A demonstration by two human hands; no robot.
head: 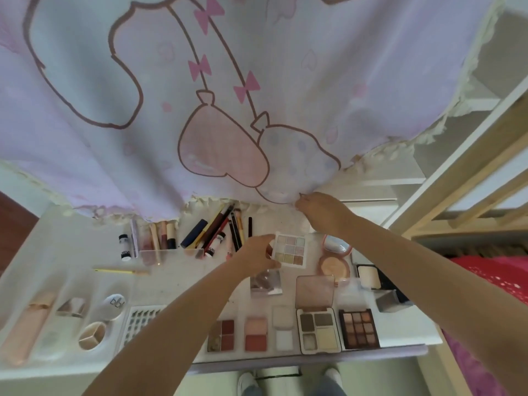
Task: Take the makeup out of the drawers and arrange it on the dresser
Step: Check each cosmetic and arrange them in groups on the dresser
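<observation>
My left hand [258, 254] grips the left edge of a white nine-pan eyeshadow palette [290, 250] held just above the white dresser top [183, 278]. My right hand [320, 210] is farther back and pinches the lower hem of the lilac cartoon curtain [257, 81]. Several open palettes lie in a row near the front edge: a red quad [221, 335], a pink blush duo [255, 334], a grey-cream quad [318, 330] and a brown nine-pan palette [359, 328]. Pencils and lip tubes [217, 232] lean in clear holders at the back.
A round peach compact [334, 264] and a black-cased powder compact [370, 277] lie to the right of the held palette. At left lie a pink tube [28, 327], a round three-part pot [92, 335] and a nail-tip tray [140, 321]. A wooden frame [471, 167] and red bedding [500, 278] stand at right.
</observation>
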